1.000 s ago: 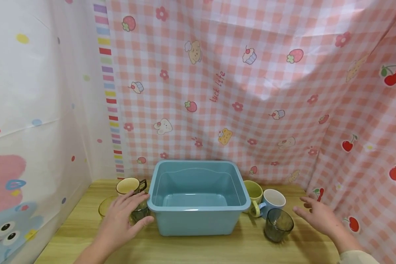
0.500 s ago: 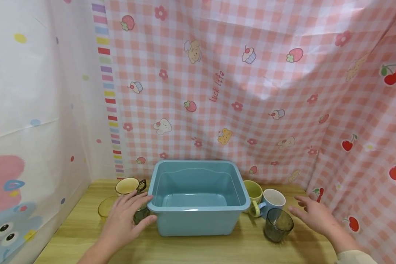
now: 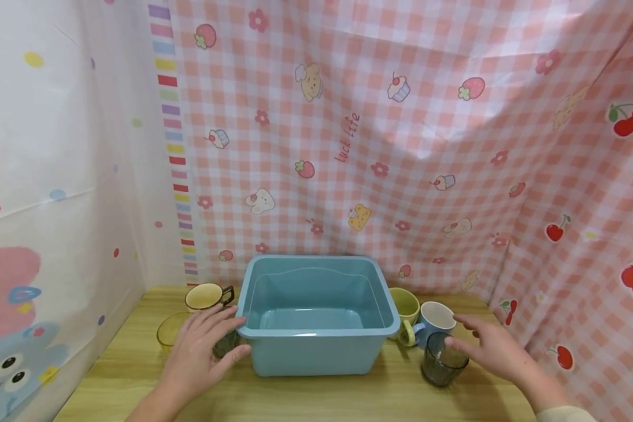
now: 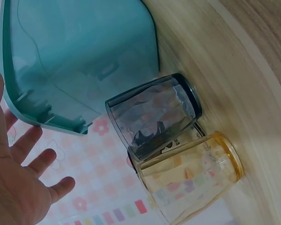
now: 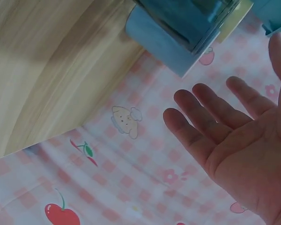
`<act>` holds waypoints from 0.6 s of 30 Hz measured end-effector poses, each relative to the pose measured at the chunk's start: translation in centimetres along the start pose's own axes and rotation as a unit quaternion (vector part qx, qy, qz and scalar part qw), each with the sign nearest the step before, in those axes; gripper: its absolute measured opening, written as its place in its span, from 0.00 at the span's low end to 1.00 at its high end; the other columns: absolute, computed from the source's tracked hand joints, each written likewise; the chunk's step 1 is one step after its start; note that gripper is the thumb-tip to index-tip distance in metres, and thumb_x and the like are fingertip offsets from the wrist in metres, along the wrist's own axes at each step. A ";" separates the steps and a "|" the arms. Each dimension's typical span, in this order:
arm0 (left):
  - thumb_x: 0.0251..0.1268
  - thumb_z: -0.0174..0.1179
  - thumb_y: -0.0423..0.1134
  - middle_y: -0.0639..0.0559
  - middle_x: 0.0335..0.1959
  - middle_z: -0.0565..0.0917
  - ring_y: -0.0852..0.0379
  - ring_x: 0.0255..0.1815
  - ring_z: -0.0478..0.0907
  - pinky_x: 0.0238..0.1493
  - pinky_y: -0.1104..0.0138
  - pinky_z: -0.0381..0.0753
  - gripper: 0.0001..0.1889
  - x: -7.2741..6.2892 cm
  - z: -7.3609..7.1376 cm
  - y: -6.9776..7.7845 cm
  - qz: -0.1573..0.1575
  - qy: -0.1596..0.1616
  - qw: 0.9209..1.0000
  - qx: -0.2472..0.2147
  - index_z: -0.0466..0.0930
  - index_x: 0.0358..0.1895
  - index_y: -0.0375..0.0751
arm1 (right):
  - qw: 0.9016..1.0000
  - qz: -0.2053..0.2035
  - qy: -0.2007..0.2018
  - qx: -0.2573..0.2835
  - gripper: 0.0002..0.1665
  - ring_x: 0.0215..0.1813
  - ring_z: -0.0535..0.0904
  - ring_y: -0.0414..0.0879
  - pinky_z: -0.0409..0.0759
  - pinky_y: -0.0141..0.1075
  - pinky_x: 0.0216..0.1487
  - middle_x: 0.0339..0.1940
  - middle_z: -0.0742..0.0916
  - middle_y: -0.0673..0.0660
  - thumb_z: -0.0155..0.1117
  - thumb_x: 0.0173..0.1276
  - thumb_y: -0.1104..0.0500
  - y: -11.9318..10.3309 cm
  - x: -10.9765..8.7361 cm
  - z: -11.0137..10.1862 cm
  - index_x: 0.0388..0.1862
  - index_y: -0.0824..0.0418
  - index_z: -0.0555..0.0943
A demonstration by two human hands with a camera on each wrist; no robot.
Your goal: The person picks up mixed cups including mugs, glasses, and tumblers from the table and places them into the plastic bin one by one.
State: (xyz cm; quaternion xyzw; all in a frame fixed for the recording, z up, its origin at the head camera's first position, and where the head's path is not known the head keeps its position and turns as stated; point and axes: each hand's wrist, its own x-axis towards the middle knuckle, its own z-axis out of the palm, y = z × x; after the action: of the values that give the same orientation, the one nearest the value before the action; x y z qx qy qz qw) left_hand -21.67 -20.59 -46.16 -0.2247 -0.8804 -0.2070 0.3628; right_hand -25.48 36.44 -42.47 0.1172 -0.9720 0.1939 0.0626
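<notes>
**Two open hands over two smoky glasses, blue tub between**

Left hand [image 3: 197, 357] at seven o'clock on the wooden table [image 3: 316, 395], fingers spread and straight, gripping nothing. Hovering above a dark smoky glass [image 3: 225, 344] tucked against the left wall of the blue tub [image 3: 316, 316]; apart from it in the left wrist view, palm [image 4: 11, 187] well clear of the glass [image 4: 152, 117]. Just beside that glass, an amber glass [image 3: 169, 331], touching it in the wrist view [image 4: 192, 180]. Behind both, at ten o'clock, a cream mug with a dark handle [image 3: 206, 296].

Right hand [image 3: 493, 351] at four o'clock, fingers straight and wide, holding nothing. Fingertips reaching over the rim of a second smoky glass [image 3: 443, 358]; contact impossible to tell. Behind that glass, at two o'clock, a blue mug [image 3: 435, 319] and a green mug [image 3: 405, 310], side by side against the tub's right wall. Pink checked curtain [image 3: 401, 146] hung behind everything.
</notes>
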 end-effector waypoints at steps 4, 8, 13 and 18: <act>0.55 0.79 0.55 0.46 0.66 0.87 0.37 0.70 0.79 0.65 0.30 0.73 0.28 -0.1 0.0 0.0 0.002 -0.007 1.000 -0.001 0.88 0.60 0.52 | 1.000 -0.001 -0.016 -0.012 0.46 0.56 0.89 0.68 0.87 0.60 0.51 0.59 0.89 0.73 0.75 0.67 0.34 -0.6 -0.5 0.3 0.73 0.63 0.79; 0.56 0.79 0.55 0.46 0.68 0.86 0.37 0.70 0.79 0.67 0.30 0.73 0.27 -0.3 0.0 0.1 0.006 -0.009 1.000 -0.011 0.87 0.60 0.54 | 0.999 -0.008 -0.040 -0.015 0.50 0.61 0.87 0.67 0.85 0.63 0.56 0.63 0.88 0.72 0.76 0.65 0.32 -1.1 -0.9 0.7 0.74 0.64 0.78; 0.56 0.79 0.54 0.47 0.68 0.86 0.38 0.70 0.79 0.66 0.29 0.73 0.26 -0.5 -0.1 0.1 0.006 -0.004 1.000 -0.022 0.88 0.58 0.56 | 0.998 -0.043 -0.038 -0.007 0.51 0.64 0.85 0.69 0.83 0.65 0.61 0.65 0.87 0.71 0.81 0.61 0.35 -1.5 -1.3 1.4 0.72 0.67 0.79; 0.56 0.80 0.54 0.48 0.69 0.85 0.39 0.71 0.78 0.66 0.30 0.73 0.26 -0.5 -0.1 0.0 0.007 -0.007 1.000 -0.027 0.88 0.59 0.58 | 0.998 -0.037 -0.042 -0.021 0.54 0.64 0.84 0.71 0.82 0.66 0.60 0.66 0.86 0.72 0.82 0.57 0.34 -1.7 -1.5 1.8 0.73 0.65 0.78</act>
State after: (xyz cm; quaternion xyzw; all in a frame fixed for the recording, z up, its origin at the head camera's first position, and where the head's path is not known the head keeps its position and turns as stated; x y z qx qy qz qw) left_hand -21.26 -20.83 -46.48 -0.2414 -0.8754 -0.2265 0.3523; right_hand -23.74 34.48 -43.75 0.1598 -0.9727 0.1656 0.0315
